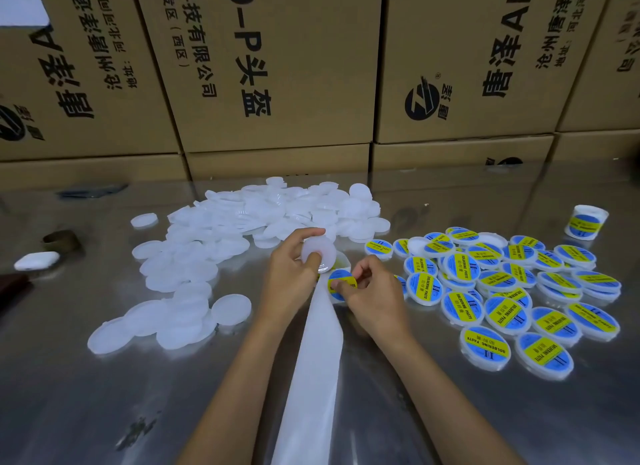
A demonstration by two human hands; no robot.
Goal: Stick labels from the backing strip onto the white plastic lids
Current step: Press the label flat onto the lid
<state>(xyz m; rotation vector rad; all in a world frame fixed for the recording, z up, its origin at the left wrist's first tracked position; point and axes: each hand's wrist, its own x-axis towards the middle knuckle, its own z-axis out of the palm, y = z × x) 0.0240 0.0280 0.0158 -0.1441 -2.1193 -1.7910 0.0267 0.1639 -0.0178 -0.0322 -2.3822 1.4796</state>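
Observation:
My left hand (289,274) grips a blank white plastic lid (320,251) by its edge, thumb on its face, just above the table. My right hand (374,291) pinches a round blue-and-yellow label (341,283) at the top end of the white backing strip (317,360), which runs down between my forearms toward me. The label sits just below and right of the held lid. A heap of blank white lids (221,243) spreads to the left and behind. Labelled lids (502,288) lie piled on the right.
The work surface is a shiny metal table (104,395). Stacked cardboard boxes (277,66) wall off the back. A labelled white jar (587,221) stands at far right. At the left edge sit a small white case (36,260) and a brown tape roll (62,241).

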